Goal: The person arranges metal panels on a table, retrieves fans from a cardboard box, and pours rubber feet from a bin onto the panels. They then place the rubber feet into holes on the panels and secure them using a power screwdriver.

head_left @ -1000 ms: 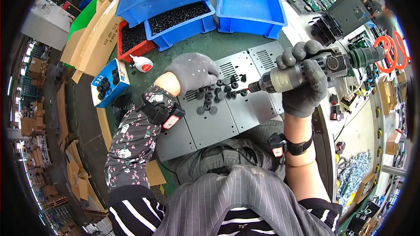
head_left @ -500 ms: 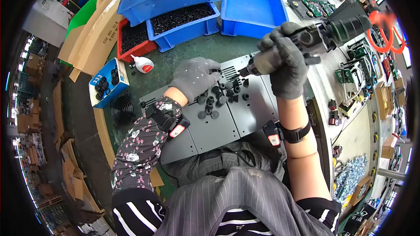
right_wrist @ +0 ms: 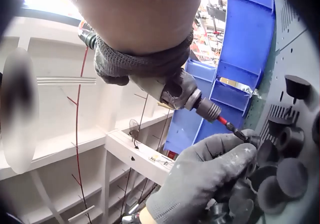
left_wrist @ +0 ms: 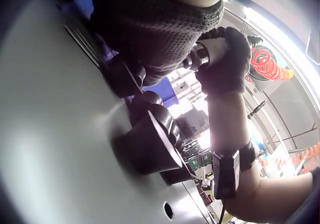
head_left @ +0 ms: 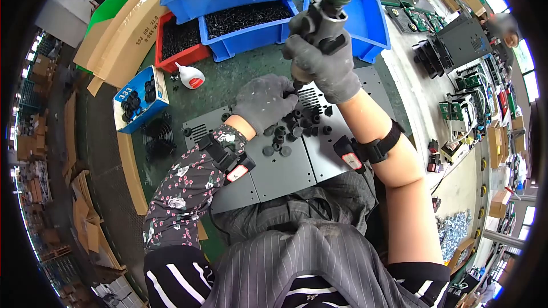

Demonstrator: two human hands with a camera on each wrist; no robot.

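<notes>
My gloved right hand [head_left: 325,65] grips a power screwdriver [head_left: 325,23], held nearly upright above the grey slotted metal panels [head_left: 282,174]. In the right wrist view its red-banded bit [right_wrist: 223,120] points down to the fingertips of my gloved left hand [right_wrist: 200,176]. There the left thumb and forefinger pinch a small black rubber foot [right_wrist: 253,140] against the panel beside the slots, with the bit's tip right at it. Several loose black rubber feet [head_left: 279,137] lie by the left hand. Close up in the left wrist view stands a cone-shaped foot [left_wrist: 145,146].
Behind the panels, a blue bin [head_left: 248,43] and a red bin [head_left: 182,57] hold small black parts. A white bottle [head_left: 190,77] stands near a blue box [head_left: 151,108] with black rings. A second blue bin [head_left: 371,23] is behind the right hand. Circuit boards [head_left: 459,114] lie to the right.
My right hand has swung the screwdriver leftward, from lying almost level at the right to upright with its bit at the left fingertips. My left hand has shifted slightly right along the panels.
</notes>
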